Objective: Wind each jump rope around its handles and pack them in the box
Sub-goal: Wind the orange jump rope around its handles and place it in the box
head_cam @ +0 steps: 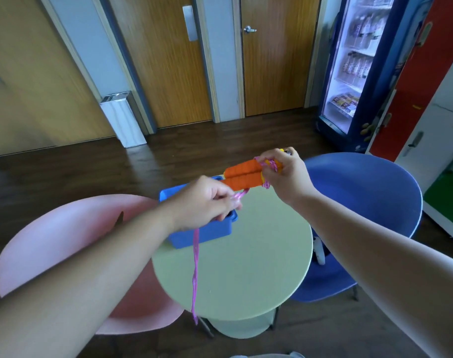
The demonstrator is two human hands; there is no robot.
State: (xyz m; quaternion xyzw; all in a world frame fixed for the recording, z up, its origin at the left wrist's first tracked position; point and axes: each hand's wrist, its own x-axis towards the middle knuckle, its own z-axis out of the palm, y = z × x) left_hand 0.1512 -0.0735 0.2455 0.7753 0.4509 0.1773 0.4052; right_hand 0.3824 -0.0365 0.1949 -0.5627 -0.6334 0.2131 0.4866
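Two orange foam jump-rope handles (242,178) are held side by side in the air above the round pale-green bench (246,254), just beside the blue plastic box (202,235). Of the pink woven rope (195,267), a few turns sit at the handles' yellow end. The rest runs to the left hand (207,200), then hangs slack past the bench edge.

The right hand (284,174) grips the handles at the yellow end, fingers curled round them. The left hand pinches the rope just beside the handles' other end.

Step judged: winding, early, with most of the rope loose. The next move calls for carrying the rope round the handles under tension and feeding slack through the fingers. Packing is not yet done.
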